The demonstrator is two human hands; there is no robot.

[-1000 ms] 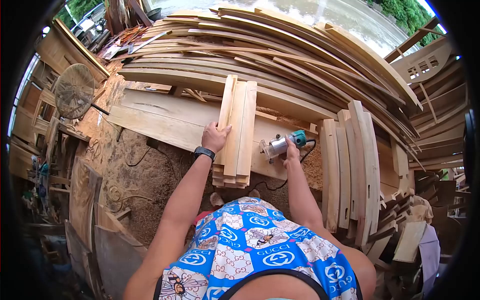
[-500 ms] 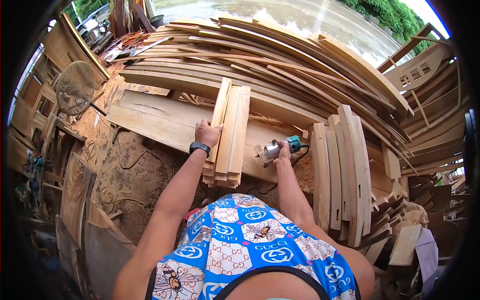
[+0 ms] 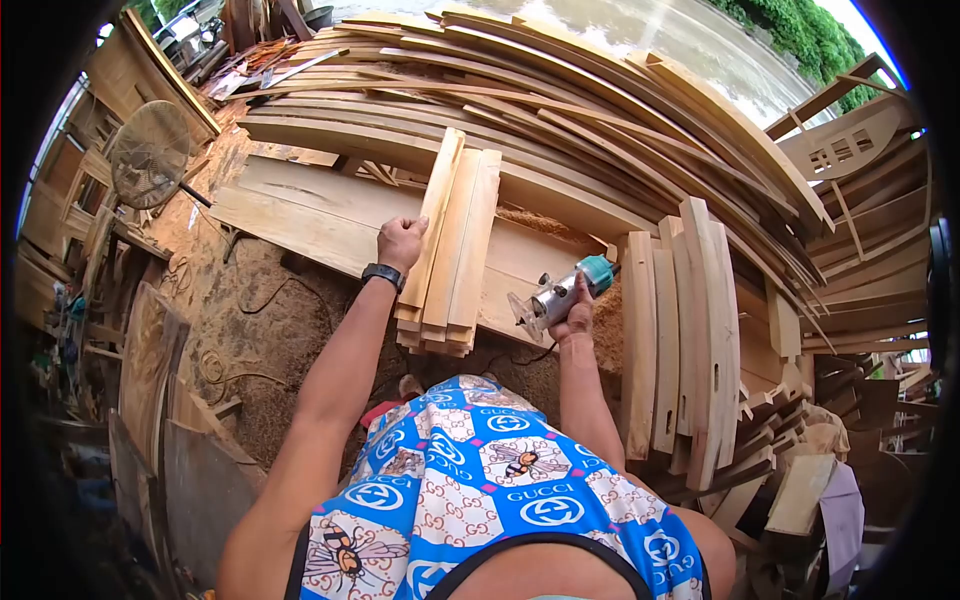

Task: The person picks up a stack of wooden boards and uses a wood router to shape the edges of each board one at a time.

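A silver and teal power trimmer (image 3: 562,297) is in my right hand (image 3: 574,312), with its clear base tilted down to the left. My left hand (image 3: 401,243), with a black watch on the wrist, is closed at the left edge of a stack of pale wooden strips (image 3: 455,240). Its fingers curl against the leftmost strip, and what they grip is partly hidden. The stack lies across a wide plank (image 3: 310,215).
Long boards (image 3: 560,110) are piled beyond the plank. Thick slotted wood pieces (image 3: 710,340) stand to the right. A round fan (image 3: 150,155) is at the left, and cords (image 3: 250,378) lie on the sawdust-covered ground.
The trimmer has been raised and turned in my right hand, showing more of its body. My left hand has drawn its fingers in at the stack's left edge. The view has shifted slightly.
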